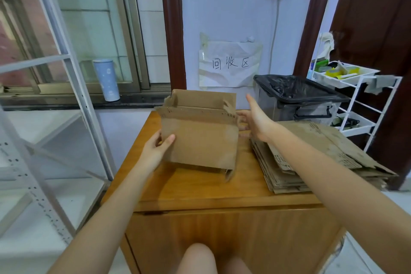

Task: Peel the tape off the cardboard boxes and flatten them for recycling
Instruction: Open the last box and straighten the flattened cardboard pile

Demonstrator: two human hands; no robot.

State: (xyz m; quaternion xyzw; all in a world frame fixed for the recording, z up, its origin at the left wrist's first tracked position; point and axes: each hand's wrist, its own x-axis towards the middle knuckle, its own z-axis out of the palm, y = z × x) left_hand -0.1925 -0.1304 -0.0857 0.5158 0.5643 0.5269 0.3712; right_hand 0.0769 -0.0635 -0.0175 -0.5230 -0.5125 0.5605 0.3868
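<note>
A small brown cardboard box [200,135] is held above the wooden cabinet top [200,191], its torn top flaps standing up. My left hand [155,147] grips its lower left edge, thumb on the front face. My right hand [255,120] reaches past the box's right side with straight fingers; fingertips touch the box's upper right edge. A stack of flattened cardboard boxes [311,158] lies on the cabinet's right part, under my right forearm.
A bin lined with a black bag [298,93] stands behind the cabinet on the right. A white cart [355,100] with tape rolls is further right. White metal shelving [55,118] stands at left. A paper sign [230,64] is taped to the wall.
</note>
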